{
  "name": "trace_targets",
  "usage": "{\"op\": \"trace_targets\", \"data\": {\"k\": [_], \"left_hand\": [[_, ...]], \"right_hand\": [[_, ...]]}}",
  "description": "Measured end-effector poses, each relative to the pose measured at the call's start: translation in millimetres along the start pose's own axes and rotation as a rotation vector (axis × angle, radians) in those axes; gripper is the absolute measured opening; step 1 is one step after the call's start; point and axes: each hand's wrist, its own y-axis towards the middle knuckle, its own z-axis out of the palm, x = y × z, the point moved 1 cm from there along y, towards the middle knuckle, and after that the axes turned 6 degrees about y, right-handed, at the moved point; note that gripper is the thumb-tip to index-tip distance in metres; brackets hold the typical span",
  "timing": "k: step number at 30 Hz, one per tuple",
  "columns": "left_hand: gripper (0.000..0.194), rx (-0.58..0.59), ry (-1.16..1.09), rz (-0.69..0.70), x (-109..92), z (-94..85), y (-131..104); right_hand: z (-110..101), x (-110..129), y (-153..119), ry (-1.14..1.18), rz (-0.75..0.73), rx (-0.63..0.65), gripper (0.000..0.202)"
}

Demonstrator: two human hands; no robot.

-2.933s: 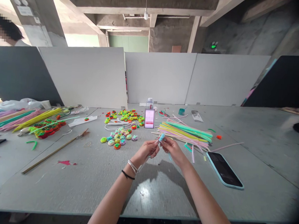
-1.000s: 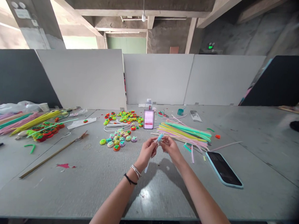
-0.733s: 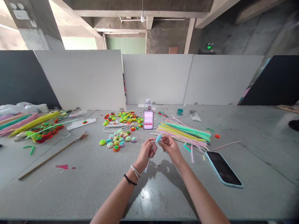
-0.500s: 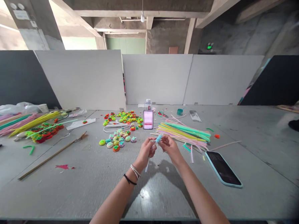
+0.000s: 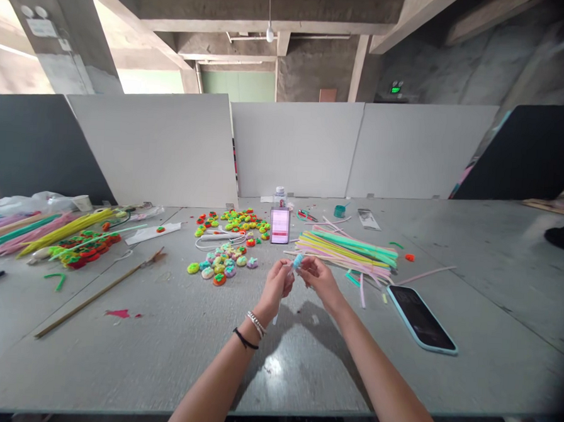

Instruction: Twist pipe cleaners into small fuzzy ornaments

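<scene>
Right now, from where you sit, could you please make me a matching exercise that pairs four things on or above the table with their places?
Things
1. Blue fuzzy piece
2. Wooden stick
3. Pink-screened phone
4. Phone in the light-blue case

Places
A. Slanting across the table, left of the left hand
B. Upright, in front of the bottle
C. Lying flat, right of the right hand
D. At the fingertips of both hands

Pairs: 1-D, 2-A, 3-B, 4-C
</scene>
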Motion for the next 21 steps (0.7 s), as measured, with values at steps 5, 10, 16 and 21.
{"op": "trace_targets", "data": {"k": [5, 10, 16, 21], "left_hand": [[0.022, 0.026, -0.037, 0.016, 1.2, 0.2, -0.2], [0.031, -0.027, -0.027, -0.027, -3.2, -0.7, -0.4], [0.039, -0.035, -0.003, -0.018, -4.8, -2.4, 0.5], [0.042, -0.087, 0.043, 0.028, -5.6, -4.4, 1.9]], "right_hand": [[-0.8, 1.7, -1.0, 0.003, -0.017, -0.009, 0.036], [-0.3, -0.5, 1.7, 0.016, -0.002, 0.007, 0.039], [-0.5, -6.4, 3.6, 0.013, 0.009, 0.024, 0.039], [1.0, -11.0, 5.1, -0.001, 0.012, 0.036, 0.037]]}}
